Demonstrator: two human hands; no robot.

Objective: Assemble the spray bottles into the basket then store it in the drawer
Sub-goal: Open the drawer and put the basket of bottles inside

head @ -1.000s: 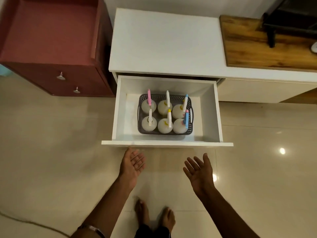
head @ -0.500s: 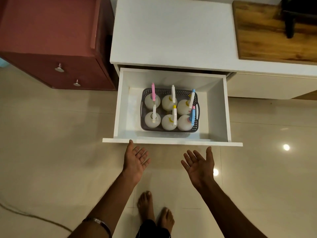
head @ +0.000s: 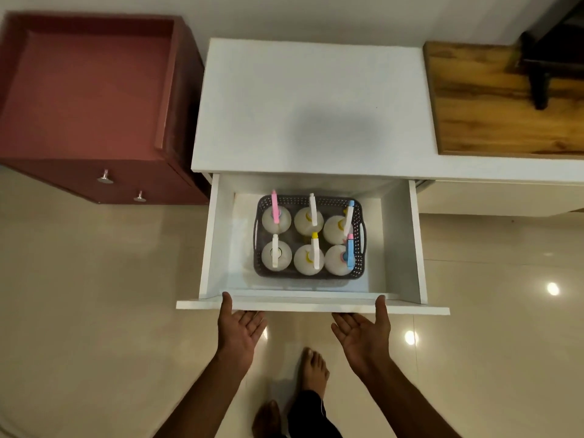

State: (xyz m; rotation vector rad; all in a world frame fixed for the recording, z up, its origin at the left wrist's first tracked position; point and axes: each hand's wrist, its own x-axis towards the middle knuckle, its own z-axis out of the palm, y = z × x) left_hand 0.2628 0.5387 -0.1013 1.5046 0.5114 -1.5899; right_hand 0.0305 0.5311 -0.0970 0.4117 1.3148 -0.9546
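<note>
A grey perforated basket [head: 358,216] stands inside the open white drawer [head: 218,235]. Several white spray bottles [head: 308,259] with pink, white, yellow and blue heads fill the basket upright. My left hand [head: 240,333] is palm up at the drawer's front panel [head: 313,306], thumb lying on its top edge, fingers under it. My right hand [head: 366,335] mirrors it at the panel's right part, thumb on the edge. Neither hand holds anything else.
The drawer belongs to a white cabinet [head: 313,105]. A dark red cabinet [head: 85,90] with two metal knobs stands to the left. A wooden surface [head: 493,99] with a black stand lies at the right. My bare feet [head: 311,371] are on the glossy tiled floor.
Both hands have moved forward from the air in front of the drawer to its front panel, thumbs now on the top edge. The camera has shifted closer.
</note>
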